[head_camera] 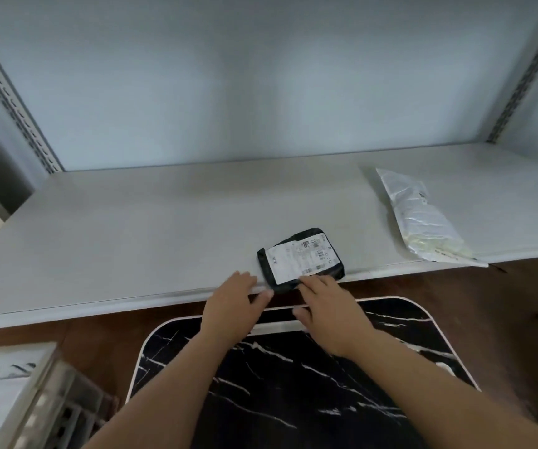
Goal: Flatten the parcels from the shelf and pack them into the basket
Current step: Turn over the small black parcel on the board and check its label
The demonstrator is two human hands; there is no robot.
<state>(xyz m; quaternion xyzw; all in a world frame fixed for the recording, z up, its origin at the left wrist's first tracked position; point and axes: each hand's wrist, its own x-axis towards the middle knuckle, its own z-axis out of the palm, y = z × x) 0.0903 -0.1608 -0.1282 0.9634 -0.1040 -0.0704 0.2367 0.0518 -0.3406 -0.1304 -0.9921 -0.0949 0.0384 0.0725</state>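
Step in hand looks like fetching: small black plastic parcel with white shipping label [300,258] sits at the front edge of the white shelf board [131,228], centre frame. Right hand [329,311] has its fingertips on the parcel's near edge, fingers fairly straight, not wrapped. Left hand [233,307] relaxed, resting on the shelf lip just left of it, holding nothing. Next probably: grip, pull onto the black marble-pattern tabletop [293,384], flatten. Crinkled white poly mailer [420,215] waits at right; pale slatted basket [50,393] lower left.

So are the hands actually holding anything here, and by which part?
Nothing is lifted. The right hand touches the near edge of the black parcel on the shelf; the left hand rests beside it.
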